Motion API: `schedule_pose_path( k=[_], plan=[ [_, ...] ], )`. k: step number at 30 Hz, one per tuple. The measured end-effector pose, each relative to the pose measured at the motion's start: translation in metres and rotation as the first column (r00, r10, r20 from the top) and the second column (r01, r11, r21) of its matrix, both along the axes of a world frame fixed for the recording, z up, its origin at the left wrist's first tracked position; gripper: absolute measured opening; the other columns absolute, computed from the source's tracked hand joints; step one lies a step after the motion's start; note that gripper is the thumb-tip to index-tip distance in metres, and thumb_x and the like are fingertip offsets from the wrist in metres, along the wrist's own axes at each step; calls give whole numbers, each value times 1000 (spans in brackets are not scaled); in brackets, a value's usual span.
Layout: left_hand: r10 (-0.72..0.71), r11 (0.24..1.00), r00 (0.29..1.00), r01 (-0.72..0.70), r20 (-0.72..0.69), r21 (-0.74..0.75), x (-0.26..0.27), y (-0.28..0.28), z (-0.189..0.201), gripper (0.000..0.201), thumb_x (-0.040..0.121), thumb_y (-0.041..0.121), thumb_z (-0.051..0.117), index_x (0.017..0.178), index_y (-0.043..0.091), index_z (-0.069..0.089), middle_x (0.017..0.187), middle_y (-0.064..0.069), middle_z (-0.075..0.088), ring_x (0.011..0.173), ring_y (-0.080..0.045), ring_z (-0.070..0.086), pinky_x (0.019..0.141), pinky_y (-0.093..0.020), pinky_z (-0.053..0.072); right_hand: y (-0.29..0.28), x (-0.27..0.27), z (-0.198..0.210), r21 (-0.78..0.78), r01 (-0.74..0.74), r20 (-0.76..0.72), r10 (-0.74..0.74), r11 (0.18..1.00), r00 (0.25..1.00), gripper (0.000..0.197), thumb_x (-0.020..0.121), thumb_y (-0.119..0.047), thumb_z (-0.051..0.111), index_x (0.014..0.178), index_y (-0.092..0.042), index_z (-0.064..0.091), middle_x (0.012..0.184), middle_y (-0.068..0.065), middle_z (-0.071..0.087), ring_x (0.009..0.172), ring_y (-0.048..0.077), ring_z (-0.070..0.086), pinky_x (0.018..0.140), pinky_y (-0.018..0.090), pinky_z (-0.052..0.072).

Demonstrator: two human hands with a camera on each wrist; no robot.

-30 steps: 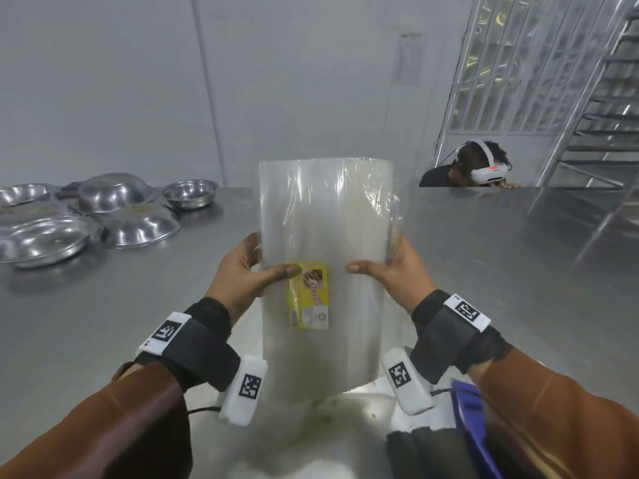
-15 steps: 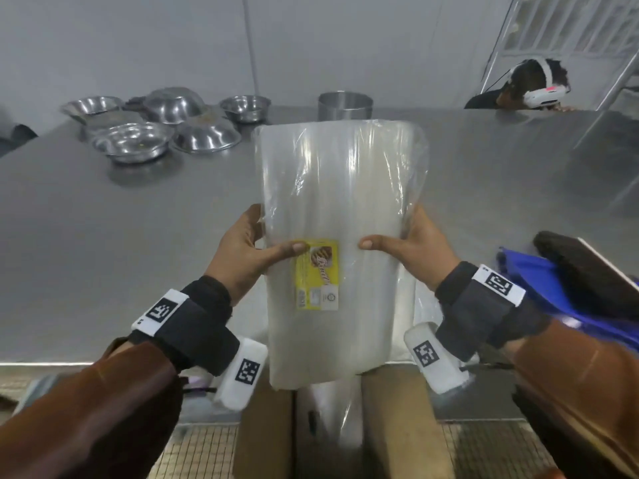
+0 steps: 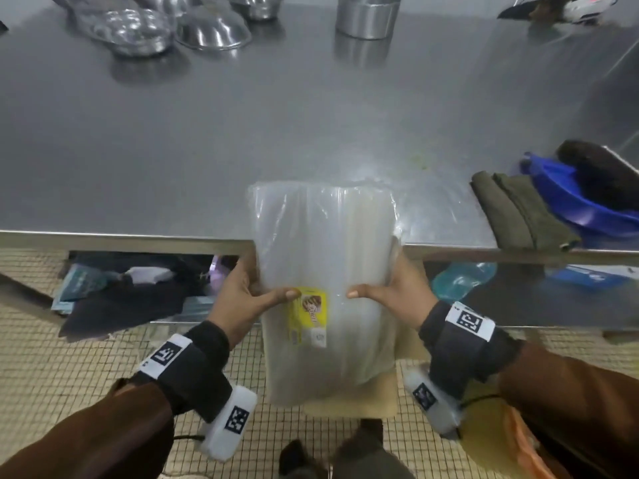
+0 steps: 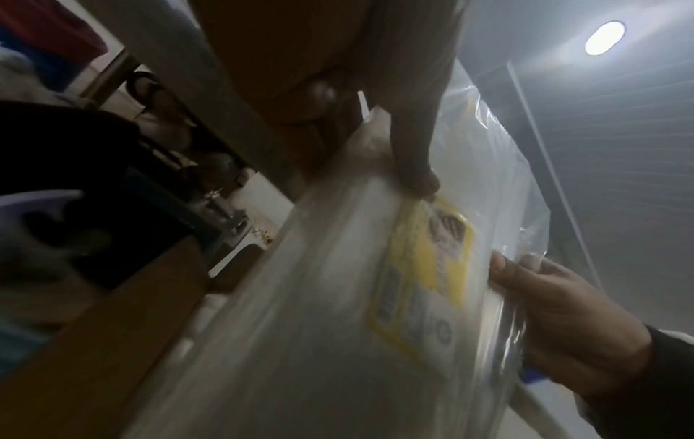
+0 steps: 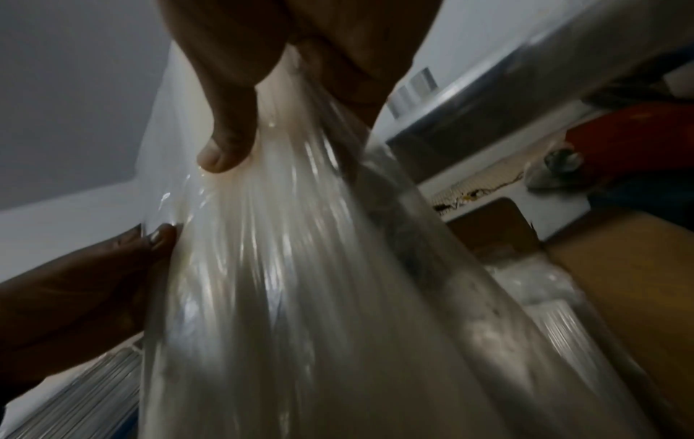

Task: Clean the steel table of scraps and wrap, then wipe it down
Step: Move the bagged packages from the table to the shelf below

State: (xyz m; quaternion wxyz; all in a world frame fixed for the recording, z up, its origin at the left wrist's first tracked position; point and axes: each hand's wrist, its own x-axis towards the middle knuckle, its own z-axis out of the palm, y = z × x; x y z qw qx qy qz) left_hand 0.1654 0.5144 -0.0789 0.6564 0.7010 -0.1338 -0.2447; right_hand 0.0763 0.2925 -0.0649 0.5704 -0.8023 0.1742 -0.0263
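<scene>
I'm holding the clear plastic pack (image 3: 328, 278) at lower centre of the frame, off the steel table (image 3: 242, 133), left hand (image 3: 242, 299) and right hand (image 3: 397, 292) both pinching its sides — slick film, so it could be slipping toward the cardboard box (image 3: 349, 399) below.

The steel bench (image 3: 242, 140) carries bowls (image 3: 145, 29) at upper left, a pot (image 3: 368, 15) at top centre, and a folded cloth (image 3: 518, 212) beside a blue dustpan (image 3: 570, 202) at right.
</scene>
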Motion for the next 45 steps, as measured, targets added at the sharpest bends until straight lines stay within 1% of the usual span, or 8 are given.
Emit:
schedule_pose_path(
  k=[5,12,16,21,24,32,42,45],
  plan=[
    [0,992,1000,4,-30,125,-33,16,-42,70,65,12,80,118,41,45,114,13,59,105,-3,58,78,-16,53,14,-27,-53,83,-7,-130,18,996,991,101,46,-28,91,130,-7,39,113,-3,64,111,17,61,102,40,47],
    [79,970,987,-43,-142,239,-55,13,-109,76,55,22,86,122,25,50,116,4,63,107,-9,61,88,-34,54,6,-40,-121,88,-49,-281,72,995,957,85,62,-7,84,133,-12,37,104,-14,59,108,12,57,103,31,43],
    [84,956,984,-34,-159,291,-41,-14,-150,64,64,2,80,119,13,50,109,3,64,96,1,63,86,-23,54,-17,-29,-169,92,9,-325,21,996,945,73,61,-4,85,124,-9,46,118,5,64,112,20,60,101,33,45],
    [141,930,972,-66,-186,362,-15,-60,-194,50,66,6,80,107,11,53,97,-1,65,86,-16,63,71,-19,54,-51,1,-215,104,75,-426,-24,992,904,82,61,-16,86,132,-11,45,120,4,64,109,21,61,103,38,45],
    [154,899,973,-67,-169,434,9,-82,-222,62,63,15,84,116,3,53,113,-5,63,101,-21,60,92,-36,50,-67,22,-232,-36,39,-352,-50,999,935,88,60,-18,87,134,-9,39,125,9,61,112,25,60,101,42,45],
    [166,899,983,-119,-77,421,52,-114,-261,72,58,18,87,118,7,47,121,-11,61,108,-25,59,96,-43,48,-92,53,-263,-106,150,-244,-172,983,954,87,66,-16,83,139,-9,36,131,7,58,119,21,55,104,28,41],
    [121,929,991,-93,-55,359,69,-137,-289,49,67,5,79,96,19,43,94,10,58,86,-5,58,68,-10,46,-108,64,-290,-133,198,-267,-228,971,936,69,74,-15,77,132,-6,43,127,9,60,117,24,57,96,26,43],
    [118,905,990,-73,-81,419,63,-138,-315,48,64,9,82,85,23,43,98,4,58,95,-19,59,83,-30,50,-109,61,-312,-172,129,-336,-181,977,924,70,75,-14,76,134,-6,40,129,10,59,120,25,55,92,20,38]
  ],
)
